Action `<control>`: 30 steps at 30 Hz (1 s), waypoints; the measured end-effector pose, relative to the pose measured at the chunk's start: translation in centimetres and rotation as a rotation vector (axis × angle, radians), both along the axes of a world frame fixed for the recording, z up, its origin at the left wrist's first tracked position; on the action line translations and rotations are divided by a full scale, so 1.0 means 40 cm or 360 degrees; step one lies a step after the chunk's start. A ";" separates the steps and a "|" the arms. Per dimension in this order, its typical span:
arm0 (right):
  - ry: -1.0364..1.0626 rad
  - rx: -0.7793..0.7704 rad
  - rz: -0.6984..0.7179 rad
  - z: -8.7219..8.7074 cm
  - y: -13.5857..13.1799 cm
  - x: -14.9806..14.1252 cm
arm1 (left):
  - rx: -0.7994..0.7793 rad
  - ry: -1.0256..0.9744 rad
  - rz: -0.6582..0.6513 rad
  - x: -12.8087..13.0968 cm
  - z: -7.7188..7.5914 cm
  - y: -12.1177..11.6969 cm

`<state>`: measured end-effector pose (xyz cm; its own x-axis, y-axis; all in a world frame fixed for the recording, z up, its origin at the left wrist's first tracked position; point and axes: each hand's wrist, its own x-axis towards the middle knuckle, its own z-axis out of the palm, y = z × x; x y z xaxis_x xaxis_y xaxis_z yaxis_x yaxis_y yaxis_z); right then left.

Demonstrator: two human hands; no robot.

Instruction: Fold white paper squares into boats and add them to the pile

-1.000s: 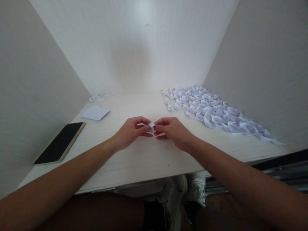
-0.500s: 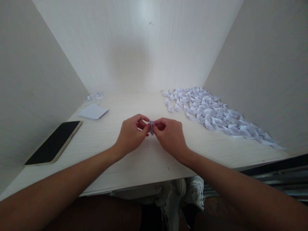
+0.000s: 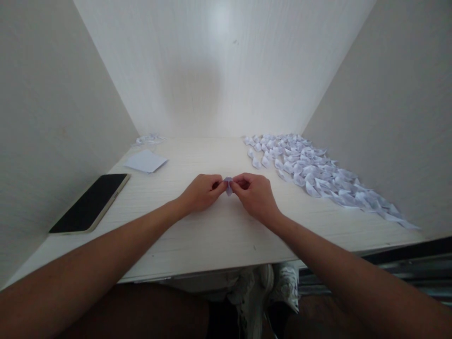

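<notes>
Between my two hands is a small folded piece of paper (image 3: 229,186), whitish-lilac, with a pointed lower end. My left hand (image 3: 205,191) pinches its left side with thumb and forefinger. On the other side my right hand (image 3: 253,192) grips it the same way, thumb toward me. Both hands hover low over the middle of the white table (image 3: 212,245). The fingertips cover most of the paper, so its exact fold is hard to make out.
To the right lies a large heap of small folded paper pieces (image 3: 310,169). At left are a stack of flat white paper (image 3: 146,161), thin paper strips (image 3: 150,139) behind it, and a dark-screened phone (image 3: 91,203). Pale walls (image 3: 219,70) enclose three sides.
The view has shifted slightly, moving most things rightward in the picture. My left fingers have curled in closer around the paper, which stays pinched between both hands.
</notes>
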<state>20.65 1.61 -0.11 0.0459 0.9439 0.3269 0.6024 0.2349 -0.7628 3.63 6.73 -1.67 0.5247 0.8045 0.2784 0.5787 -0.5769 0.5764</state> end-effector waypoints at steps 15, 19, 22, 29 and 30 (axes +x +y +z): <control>-0.0627 0.0085 -0.0091 0.017 -0.010 -0.029 | 0.0132 0.0040 0.0163 0.026 0.002 -0.024; -0.0851 0.0054 -0.0036 0.030 -0.013 -0.041 | 0.0099 0.0072 0.0194 0.021 -0.004 -0.022; -0.1022 0.0063 -0.0008 0.041 -0.016 -0.046 | 0.0043 0.0057 0.0206 0.018 -0.010 -0.019; -0.1322 0.0101 0.0058 0.062 -0.026 -0.062 | -0.0137 -0.0096 0.0236 0.021 -0.018 -0.026; -0.1334 0.0106 0.0068 0.064 -0.028 -0.065 | -0.0172 -0.0144 0.0238 0.021 -0.019 -0.028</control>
<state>18.04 0.49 2.46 -0.2723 0.9168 0.2919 0.9529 0.2991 -0.0504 4.45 5.60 -2.41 0.3740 0.8993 0.2266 0.5963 -0.4203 0.6840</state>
